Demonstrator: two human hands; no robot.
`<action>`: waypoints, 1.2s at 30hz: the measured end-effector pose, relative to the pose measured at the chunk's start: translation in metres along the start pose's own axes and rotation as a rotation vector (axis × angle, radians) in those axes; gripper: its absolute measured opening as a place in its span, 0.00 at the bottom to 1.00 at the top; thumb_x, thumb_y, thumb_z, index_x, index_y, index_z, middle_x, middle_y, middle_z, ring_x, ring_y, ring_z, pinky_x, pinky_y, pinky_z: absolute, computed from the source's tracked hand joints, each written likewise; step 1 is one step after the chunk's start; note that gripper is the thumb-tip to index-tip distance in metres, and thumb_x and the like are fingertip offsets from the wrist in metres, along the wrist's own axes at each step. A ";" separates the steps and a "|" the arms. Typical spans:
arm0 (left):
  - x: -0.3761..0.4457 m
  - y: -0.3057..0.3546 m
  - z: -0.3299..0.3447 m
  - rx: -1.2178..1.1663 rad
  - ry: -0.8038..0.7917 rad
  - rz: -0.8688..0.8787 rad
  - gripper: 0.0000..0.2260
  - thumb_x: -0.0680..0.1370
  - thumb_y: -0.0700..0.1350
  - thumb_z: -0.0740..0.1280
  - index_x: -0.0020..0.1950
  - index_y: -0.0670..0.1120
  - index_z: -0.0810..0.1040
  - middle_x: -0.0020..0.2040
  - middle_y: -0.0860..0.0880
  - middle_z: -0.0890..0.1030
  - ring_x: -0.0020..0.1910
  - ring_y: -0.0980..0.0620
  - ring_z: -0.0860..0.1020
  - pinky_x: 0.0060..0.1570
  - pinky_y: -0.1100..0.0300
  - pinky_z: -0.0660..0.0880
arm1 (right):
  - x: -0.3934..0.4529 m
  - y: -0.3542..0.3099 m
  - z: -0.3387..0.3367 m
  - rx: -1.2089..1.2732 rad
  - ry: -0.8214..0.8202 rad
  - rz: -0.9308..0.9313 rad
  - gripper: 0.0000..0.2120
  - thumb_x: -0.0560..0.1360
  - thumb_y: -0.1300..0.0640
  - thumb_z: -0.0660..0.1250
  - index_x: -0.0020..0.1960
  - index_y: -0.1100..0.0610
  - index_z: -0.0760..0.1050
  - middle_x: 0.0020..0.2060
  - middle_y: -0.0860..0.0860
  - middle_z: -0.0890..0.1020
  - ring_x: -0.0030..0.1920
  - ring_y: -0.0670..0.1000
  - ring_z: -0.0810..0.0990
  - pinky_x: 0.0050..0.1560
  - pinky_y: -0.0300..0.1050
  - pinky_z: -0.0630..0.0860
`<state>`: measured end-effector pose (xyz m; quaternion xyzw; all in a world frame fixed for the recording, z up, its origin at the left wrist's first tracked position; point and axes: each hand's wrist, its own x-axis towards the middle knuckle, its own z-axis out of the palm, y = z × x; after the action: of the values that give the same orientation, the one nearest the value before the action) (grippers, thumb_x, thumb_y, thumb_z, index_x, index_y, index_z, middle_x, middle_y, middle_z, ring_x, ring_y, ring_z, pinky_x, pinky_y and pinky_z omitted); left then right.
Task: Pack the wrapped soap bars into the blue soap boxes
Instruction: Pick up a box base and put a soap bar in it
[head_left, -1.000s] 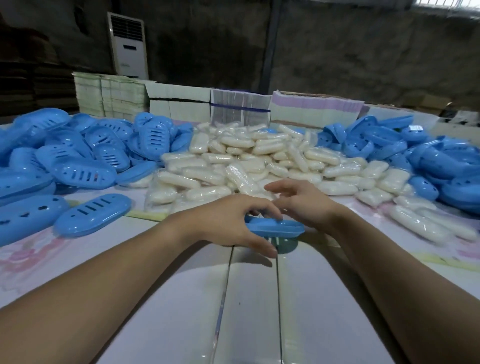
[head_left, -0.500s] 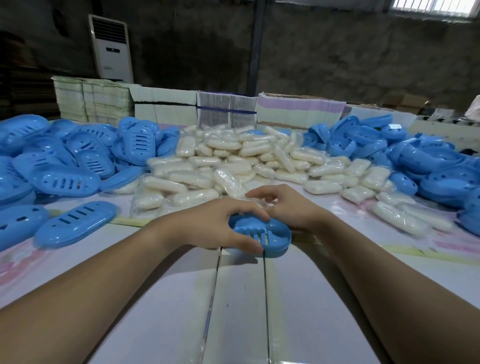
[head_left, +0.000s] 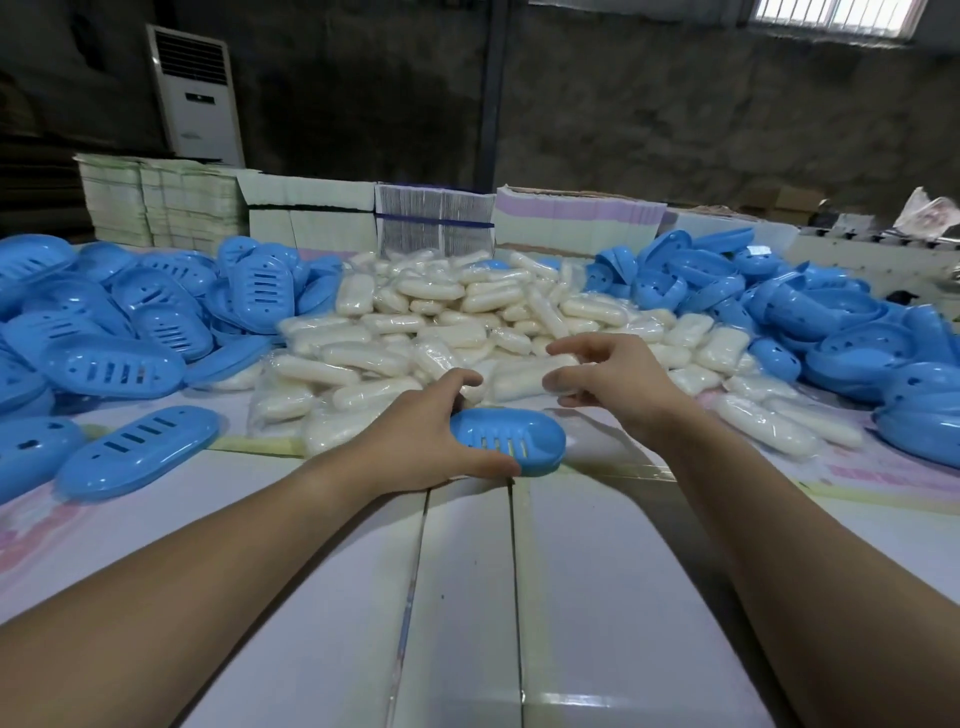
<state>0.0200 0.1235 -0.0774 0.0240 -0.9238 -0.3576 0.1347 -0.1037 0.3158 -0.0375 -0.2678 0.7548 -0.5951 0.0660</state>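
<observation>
My left hand (head_left: 415, 441) grips a closed blue soap box (head_left: 511, 439) by its left end, slotted lid up, just above the white table. My right hand (head_left: 613, 382) hovers above and behind the box with fingers loosely spread and holds nothing, over the near edge of the heap of wrapped soap bars (head_left: 457, 322). Blue slotted lids (head_left: 111, 366) lie piled at the left, and blue box bases (head_left: 852, 343) at the right.
One blue lid (head_left: 137, 449) lies alone at the near left. Stacks of flat cartons (head_left: 306, 210) line the table's far edge, with a white standing air conditioner (head_left: 195, 96) behind. Bare white table (head_left: 467, 597) stretches between my forearms.
My right hand has let go of the box and lifted toward the soap heap. The box has tipped so its slotted lid faces me, still in my left hand.
</observation>
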 end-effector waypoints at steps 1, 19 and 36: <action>0.001 0.000 0.002 0.013 0.019 -0.014 0.44 0.62 0.63 0.81 0.73 0.58 0.65 0.54 0.57 0.77 0.51 0.59 0.77 0.46 0.68 0.70 | 0.003 -0.003 -0.003 0.090 0.010 0.024 0.16 0.67 0.70 0.76 0.52 0.58 0.83 0.40 0.52 0.78 0.30 0.45 0.79 0.38 0.37 0.79; 0.006 -0.005 0.006 0.032 0.092 0.027 0.25 0.58 0.69 0.74 0.48 0.57 0.78 0.44 0.59 0.81 0.42 0.61 0.79 0.38 0.66 0.74 | -0.018 0.004 0.001 -0.531 -0.206 -0.164 0.08 0.69 0.54 0.76 0.47 0.45 0.84 0.46 0.43 0.83 0.50 0.44 0.78 0.48 0.38 0.74; 0.003 -0.006 0.010 0.001 -0.025 0.147 0.27 0.65 0.68 0.69 0.60 0.59 0.74 0.54 0.59 0.81 0.52 0.60 0.78 0.52 0.59 0.78 | -0.020 0.010 -0.004 -0.387 -0.239 -0.170 0.07 0.68 0.58 0.78 0.46 0.53 0.85 0.41 0.47 0.85 0.42 0.41 0.80 0.41 0.31 0.76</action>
<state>0.0140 0.1251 -0.0877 -0.0481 -0.9249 -0.3466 0.1488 -0.0920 0.3302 -0.0501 -0.4066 0.8164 -0.4068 0.0516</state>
